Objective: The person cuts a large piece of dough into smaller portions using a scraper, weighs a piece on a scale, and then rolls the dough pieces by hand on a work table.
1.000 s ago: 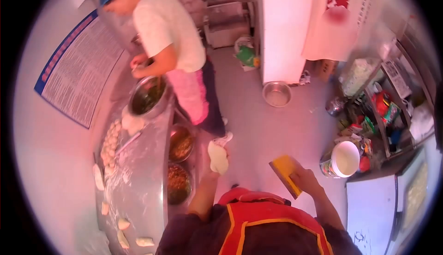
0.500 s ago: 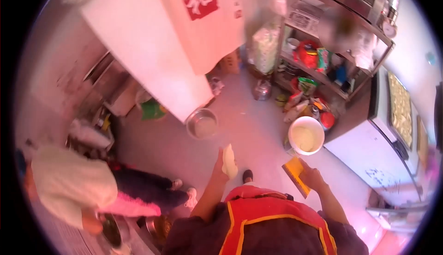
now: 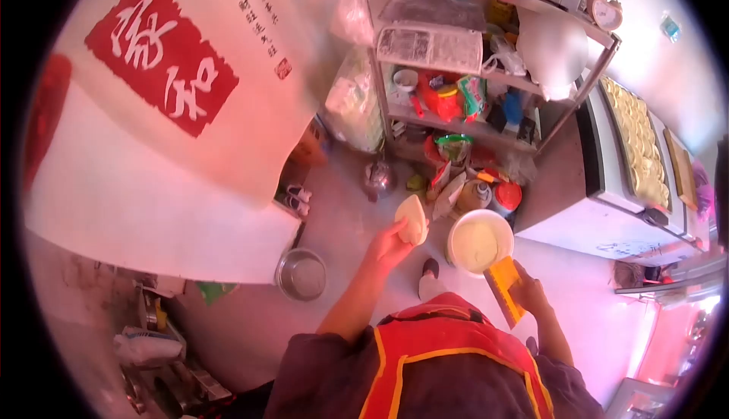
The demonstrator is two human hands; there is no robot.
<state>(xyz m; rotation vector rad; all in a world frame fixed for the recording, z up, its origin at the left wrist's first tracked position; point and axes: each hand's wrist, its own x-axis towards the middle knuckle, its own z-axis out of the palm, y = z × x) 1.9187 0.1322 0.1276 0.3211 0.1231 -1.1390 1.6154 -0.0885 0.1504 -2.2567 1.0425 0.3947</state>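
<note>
My left hand (image 3: 389,246) is raised in front of me, its fingers closed on a pale, half-moon piece of dough (image 3: 412,220). On the other side, my right hand (image 3: 530,290) grips a flat orange rectangular scraper (image 3: 501,284) with a yellow edge. The scraper's upper end overlaps the near rim of a white bucket (image 3: 498,222). Inside the bucket lies a pale yellowish mass (image 3: 477,246). The dough is left of the bucket and apart from it.
A metal bowl (image 3: 322,276) is on the floor at left, below a white panel (image 3: 152,229). Ahead stands a metal shelf rack (image 3: 377,89) with bags and containers. At right, a white chest (image 3: 566,225) bears a tray of pale dough pieces (image 3: 638,142).
My view has turned left, and the co-worker at left has gone out of view. My left hand has lifted the dough closer to the bucket. The scraper now overlaps the bucket's rim.
</note>
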